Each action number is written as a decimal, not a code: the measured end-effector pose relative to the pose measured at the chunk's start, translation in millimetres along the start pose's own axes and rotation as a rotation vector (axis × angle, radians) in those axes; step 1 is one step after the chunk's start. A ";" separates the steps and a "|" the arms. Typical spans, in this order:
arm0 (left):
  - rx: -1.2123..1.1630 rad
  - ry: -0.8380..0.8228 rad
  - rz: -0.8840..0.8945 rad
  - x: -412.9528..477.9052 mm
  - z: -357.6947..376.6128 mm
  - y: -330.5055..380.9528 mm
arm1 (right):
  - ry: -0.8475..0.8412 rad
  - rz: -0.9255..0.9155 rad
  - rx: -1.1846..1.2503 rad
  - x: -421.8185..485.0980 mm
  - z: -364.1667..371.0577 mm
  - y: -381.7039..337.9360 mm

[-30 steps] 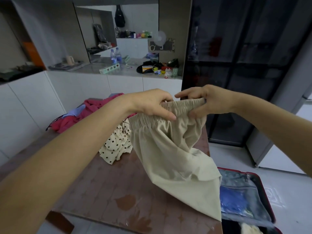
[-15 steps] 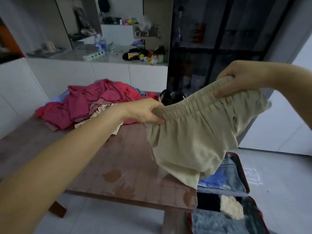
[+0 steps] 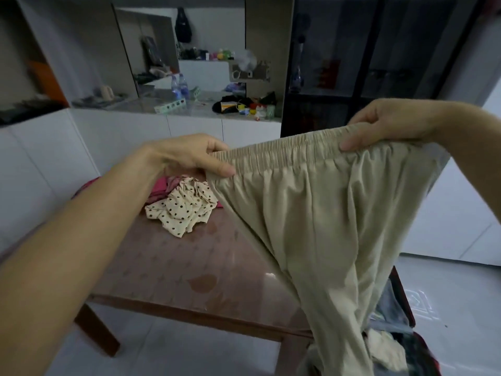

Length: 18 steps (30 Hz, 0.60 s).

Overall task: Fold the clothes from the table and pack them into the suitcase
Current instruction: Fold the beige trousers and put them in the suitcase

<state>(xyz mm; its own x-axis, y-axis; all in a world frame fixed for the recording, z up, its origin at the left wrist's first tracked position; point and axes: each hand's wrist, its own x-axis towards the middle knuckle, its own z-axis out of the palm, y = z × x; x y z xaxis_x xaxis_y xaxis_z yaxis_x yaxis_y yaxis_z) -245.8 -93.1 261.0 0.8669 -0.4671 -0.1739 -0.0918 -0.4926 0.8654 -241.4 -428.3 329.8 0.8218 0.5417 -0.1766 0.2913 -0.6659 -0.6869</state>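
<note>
Beige trousers with an elastic waistband hang in the air in front of me, stretched wide. My left hand pinches the left end of the waistband and my right hand pinches the right end, a little higher. The legs drop past the table's right edge toward the open red-rimmed suitcase on the floor at lower right, most of it hidden by the cloth. On the brown table lie a cream polka-dot garment and pink clothes behind my left forearm.
A white counter with bottles and clutter runs along the back wall. A dark glass cabinet stands behind my right hand. White tiled floor lies below the table's front edge. A pale cloth lies inside the suitcase.
My hands have spread apart along the waistband, which is now pulled out wide and nearly level. The trousers hang longer, down past the table edge.
</note>
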 end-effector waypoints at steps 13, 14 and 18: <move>0.011 0.095 0.118 -97.3 -73.8 -24.1 | -0.247 0.105 -0.309 12.2 54.4 -20.7; 0.024 0.112 0.109 -100.8 -77.0 -28.0 | -0.246 0.094 -0.295 13.1 57.0 -21.2; -0.001 0.195 0.139 -108.9 -88.0 -46.6 | -0.142 -0.026 -0.361 19.1 66.2 -24.2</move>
<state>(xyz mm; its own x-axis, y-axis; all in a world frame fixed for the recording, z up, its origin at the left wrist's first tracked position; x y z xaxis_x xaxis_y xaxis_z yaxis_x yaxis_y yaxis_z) -292.8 45.3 281.0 0.9244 -0.3793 0.0407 -0.2161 -0.4326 0.8753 -265.2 -367.9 296.4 0.7436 0.6092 -0.2755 0.4853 -0.7752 -0.4044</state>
